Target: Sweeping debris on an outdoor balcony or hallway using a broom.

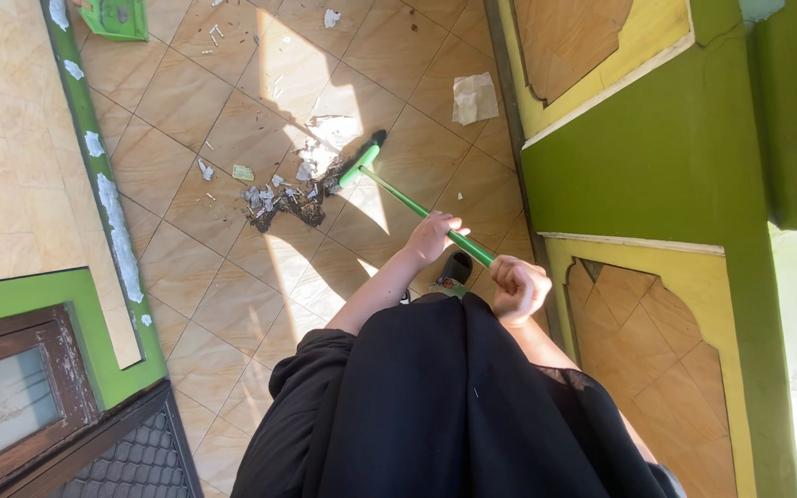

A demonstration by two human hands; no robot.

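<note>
Head view, left hand and right hand both clenched round green broom, brush head ahead at debris pile

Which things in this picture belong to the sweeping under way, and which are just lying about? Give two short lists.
In use:
green long-handled broom
left hand and right hand, both gripping its handle
pile of grey paper scraps and dark dirt at the bristles

Lying about:
crumpled beige paper sheet near the wall
green plastic dustpan, top left corner
small white scrap
</note>
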